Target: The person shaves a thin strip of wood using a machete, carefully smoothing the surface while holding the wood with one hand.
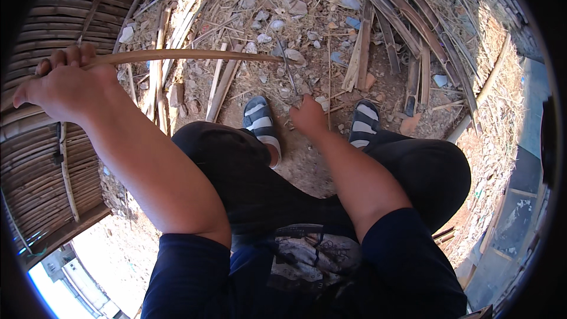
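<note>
A long tan bamboo strip (pixel 183 54) stretches across the view from the left, bowed slightly upward. My left hand (pixel 74 82) is closed around its left part, far out beside the slatted bamboo wall. The strip's right end meets the thin dark blade of a knife (pixel 288 68). My right hand (pixel 309 116) is closed on the knife's handle, which the fingers mostly hide. The blade points away from me, crossing the strip's end. Below both hands, my sandalled feet stand apart on the ground, with the right hand between them.
Split bamboo pieces (pixel 360 53) lie on the stony, straw-strewn ground ahead. Long curved dark strips (pixel 413 15) pile up at the far right. More pieces (pixel 158 77) lie at the left, near the slatted bamboo wall (pixel 47 165). Grey-blue panels (pixel 514 224) stand along the right edge.
</note>
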Demonstrator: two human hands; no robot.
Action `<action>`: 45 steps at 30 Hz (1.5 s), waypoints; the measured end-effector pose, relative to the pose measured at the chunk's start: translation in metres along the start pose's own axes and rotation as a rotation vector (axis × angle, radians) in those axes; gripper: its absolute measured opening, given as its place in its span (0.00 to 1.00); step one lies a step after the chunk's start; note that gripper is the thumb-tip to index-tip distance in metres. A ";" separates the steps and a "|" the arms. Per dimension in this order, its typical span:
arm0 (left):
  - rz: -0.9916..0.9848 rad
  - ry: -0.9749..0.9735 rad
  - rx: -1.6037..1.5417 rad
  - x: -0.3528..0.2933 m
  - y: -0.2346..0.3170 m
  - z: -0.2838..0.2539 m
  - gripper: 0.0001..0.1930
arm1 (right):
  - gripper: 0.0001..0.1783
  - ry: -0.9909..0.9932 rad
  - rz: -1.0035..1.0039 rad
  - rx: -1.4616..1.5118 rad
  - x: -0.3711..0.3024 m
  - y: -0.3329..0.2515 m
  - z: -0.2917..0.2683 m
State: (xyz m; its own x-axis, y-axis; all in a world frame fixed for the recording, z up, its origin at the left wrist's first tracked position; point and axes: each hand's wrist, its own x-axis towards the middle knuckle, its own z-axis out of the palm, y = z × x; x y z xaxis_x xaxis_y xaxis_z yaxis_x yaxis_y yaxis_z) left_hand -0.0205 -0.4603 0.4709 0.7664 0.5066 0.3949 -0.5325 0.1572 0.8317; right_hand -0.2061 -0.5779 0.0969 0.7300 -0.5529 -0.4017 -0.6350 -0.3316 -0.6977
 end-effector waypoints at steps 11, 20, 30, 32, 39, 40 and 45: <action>-0.097 0.114 -0.013 0.019 -0.001 -0.018 0.31 | 0.19 0.036 0.106 0.082 0.000 0.024 0.013; -0.224 0.177 -0.498 0.068 0.013 -0.071 0.31 | 0.17 0.150 0.107 1.069 -0.016 -0.128 -0.108; -0.568 0.010 -0.918 0.050 -0.002 -0.061 0.34 | 0.15 0.461 -0.084 1.346 -0.050 -0.188 -0.232; -0.560 -0.170 -0.954 0.052 -0.016 -0.066 0.34 | 0.13 0.481 -0.118 1.395 -0.046 -0.186 -0.243; -0.549 -0.201 -0.341 0.032 -0.037 -0.049 0.35 | 0.16 0.515 0.006 1.672 -0.042 -0.186 -0.261; -0.433 -0.057 -0.074 0.038 -0.054 -0.054 0.37 | 0.12 0.552 0.019 1.666 -0.045 -0.188 -0.259; 0.516 0.259 0.560 0.027 -0.029 -0.045 0.43 | 0.15 0.649 -0.017 1.598 -0.045 -0.181 -0.267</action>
State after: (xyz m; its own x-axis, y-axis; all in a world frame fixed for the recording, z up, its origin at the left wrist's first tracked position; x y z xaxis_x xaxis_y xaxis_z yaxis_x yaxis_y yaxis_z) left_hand -0.0007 -0.4129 0.4402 0.3292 0.5905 0.7368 -0.4846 -0.5641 0.6686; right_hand -0.1910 -0.6971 0.3994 0.2648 -0.8848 -0.3833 0.5247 0.4657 -0.7126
